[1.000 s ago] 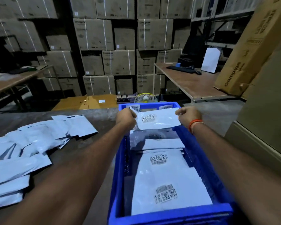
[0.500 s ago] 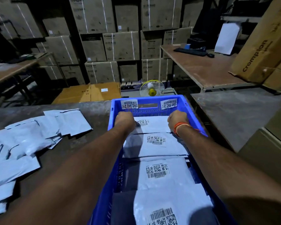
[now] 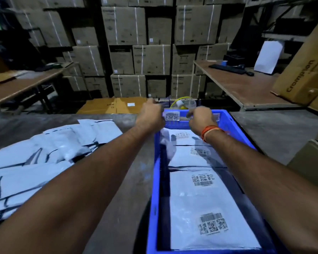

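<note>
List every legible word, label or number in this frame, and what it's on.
"Crompton": printed up the side of the tilted cardboard box on the right.
Small corner print on the stacked cartons at the back: too blurred to read.
Labels on the white mailer bags in the blue crate: barcodes and QR codes only; print too small.
Labels on the crate's far wall: blurred, unreadable.

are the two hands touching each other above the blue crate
Apart. The head view shows a clear gap between the left hand and the right hand; the far wall of the blue crate and its barcode label show through it.
</note>
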`<state>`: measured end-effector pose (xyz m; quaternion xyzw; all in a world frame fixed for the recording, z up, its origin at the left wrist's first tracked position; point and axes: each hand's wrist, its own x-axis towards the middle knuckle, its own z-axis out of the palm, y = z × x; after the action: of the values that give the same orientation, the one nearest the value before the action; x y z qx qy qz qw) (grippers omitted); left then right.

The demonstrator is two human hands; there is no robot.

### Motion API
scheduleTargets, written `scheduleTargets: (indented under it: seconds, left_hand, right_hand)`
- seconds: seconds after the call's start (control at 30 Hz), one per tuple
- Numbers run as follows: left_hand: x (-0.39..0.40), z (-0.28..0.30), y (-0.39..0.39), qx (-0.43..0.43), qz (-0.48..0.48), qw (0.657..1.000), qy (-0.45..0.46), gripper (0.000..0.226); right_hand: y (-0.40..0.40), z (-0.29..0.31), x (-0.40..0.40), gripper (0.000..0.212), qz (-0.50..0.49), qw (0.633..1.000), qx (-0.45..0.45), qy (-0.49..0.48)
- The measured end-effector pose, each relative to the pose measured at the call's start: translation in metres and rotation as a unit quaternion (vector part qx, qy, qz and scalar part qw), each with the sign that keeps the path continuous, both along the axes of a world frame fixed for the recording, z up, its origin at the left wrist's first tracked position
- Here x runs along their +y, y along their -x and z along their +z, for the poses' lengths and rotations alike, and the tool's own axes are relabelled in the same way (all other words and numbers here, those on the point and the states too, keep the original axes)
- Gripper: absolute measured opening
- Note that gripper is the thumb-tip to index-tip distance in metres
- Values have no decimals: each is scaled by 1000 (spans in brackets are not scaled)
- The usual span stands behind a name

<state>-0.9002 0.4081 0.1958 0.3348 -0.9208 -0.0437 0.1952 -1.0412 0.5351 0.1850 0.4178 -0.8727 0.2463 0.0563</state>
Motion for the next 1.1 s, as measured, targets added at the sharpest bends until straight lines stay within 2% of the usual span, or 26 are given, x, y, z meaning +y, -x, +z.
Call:
scheduleTargets:
  seconds: [0.1, 0.23, 0.33, 0.5, 0.67, 0.77, 0.8, 0.87, 0.9, 0.93, 1.0, 1.1]
  left_hand:
    - [-26, 7, -45, 6, 20, 1000, -6, 33]
    - [-68, 2, -118, -46, 40, 998, -19, 28]
    - [-105, -15, -180, -66, 54, 995, -43, 24]
    - [-158, -64, -291, -134, 75, 985, -81, 43]
    - [-182, -126, -381, -222, 82, 965, -112, 75]
    - [-189, -144, -412, -253, 96, 957, -102, 68]
    - [-190, -148, -418, -255, 100, 956, -109, 65]
    - [-192, -153, -426, -243, 102, 956, -132, 55]
    - [-193, -154, -429, -239, 98, 956, -141, 48]
    - [-193, -156, -431, -236, 92, 956, -147, 43]
    - [-193, -158, -435, -230, 79, 958, -154, 37]
    - [-192, -159, -439, -213, 73, 962, -155, 35]
  right_hand:
    - [-46, 17, -30, 34, 44, 998, 28, 18]
    - [-116, 28, -79, 33, 75, 995, 59, 15]
    - [-167, 14, -123, 33, 86, 996, 29, -12]
    - [-266, -49, -184, 31, 137, 988, -36, -66]
    - [-361, -113, -222, 37, 194, 972, -80, -108]
    - [-386, -162, -251, 61, 205, 961, -92, -160]
    - [-390, -175, -255, 65, 191, 962, -64, -184]
    - [-400, -186, -252, 64, 193, 955, -2, -225]
    - [-407, -187, -247, 66, 210, 949, -17, -234]
    - [-413, -184, -244, 69, 211, 947, 17, -240]
    - [-413, -187, -242, 71, 203, 954, 22, -221]
    - [-411, -192, -247, 57, 192, 960, 26, -201]
